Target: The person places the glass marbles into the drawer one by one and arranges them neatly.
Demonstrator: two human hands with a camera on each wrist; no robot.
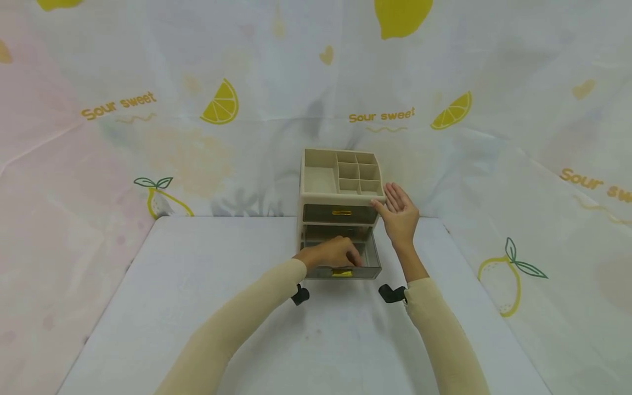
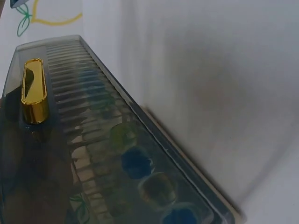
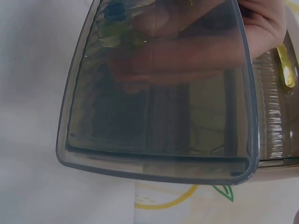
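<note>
A cream desktop organizer (image 1: 318,181) has its lower smoky clear drawer (image 1: 366,272) pulled out and its upper drawer (image 1: 316,213) closed. My left hand (image 1: 336,252) reaches down into the lower drawer, its fingers bent. Through the clear wall in the right wrist view, the left fingers (image 3: 182,58) come close to small blue (image 3: 115,11) and green (image 3: 110,36) pieces; whether they pinch one is unclear. Several rounded pieces (image 2: 136,162) lie along the drawer bottom in the left wrist view. With straight fingers, my right hand (image 1: 401,216) touches the organizer's right side, thumb at its front edge.
Compartments (image 1: 359,173) divide the organizer's top. Both drawers have gold handles (image 1: 342,272). The white table (image 1: 222,285) extends around the organizer, and a lemon-printed cloth (image 1: 276,82) hangs behind and at the sides. A dark wrist camera (image 1: 392,293) sits below the right wrist.
</note>
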